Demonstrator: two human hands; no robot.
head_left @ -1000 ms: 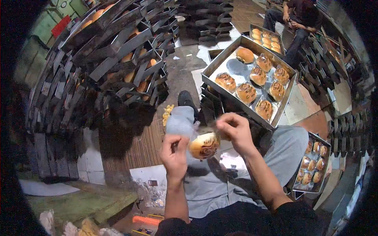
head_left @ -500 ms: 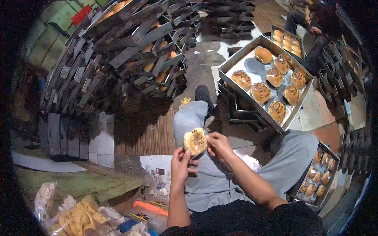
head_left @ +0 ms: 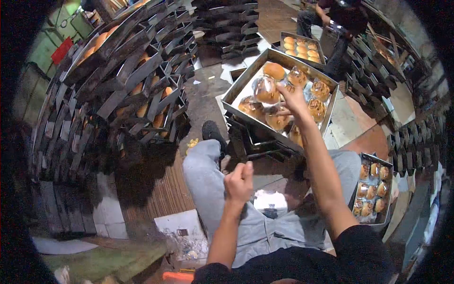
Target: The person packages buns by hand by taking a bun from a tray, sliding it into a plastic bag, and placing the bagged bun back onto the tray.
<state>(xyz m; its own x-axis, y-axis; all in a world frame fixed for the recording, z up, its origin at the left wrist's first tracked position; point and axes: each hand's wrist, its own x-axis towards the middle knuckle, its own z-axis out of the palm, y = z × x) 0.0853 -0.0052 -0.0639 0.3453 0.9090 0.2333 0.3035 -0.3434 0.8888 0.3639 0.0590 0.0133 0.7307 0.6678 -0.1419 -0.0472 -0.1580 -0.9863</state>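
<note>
My right hand (head_left: 294,100) reaches over a metal tray (head_left: 230,98) with its fingers apart. Its fingertips are at the right side of a plastic-wrapped bun (head_left: 266,91), and I see no firm grip on it. Around that bun lie several wrapped buns with brown streaked tops, and a smooth plain bun (head_left: 274,71) at the tray's far corner. My left hand (head_left: 240,183) is raised over my lap, fingers curled in and thumb up; nothing shows in it. Between my legs, below it, lies a shiny pile of clear plastic bags (head_left: 270,202).
Stacked dark trays with buns (head_left: 142,90) rise at the left. Beyond the near tray, another tray of plain buns (head_left: 302,48) sits close to a seated person (head_left: 338,28). To my right is a tray of wrapped buns (head_left: 372,189). A green bench (head_left: 109,260) stands at lower left.
The bun that both hands held over my lap is now in the tray's former gap. My right hand has moved forward to the tray; my left hand has let go and curled. The view has shifted.
</note>
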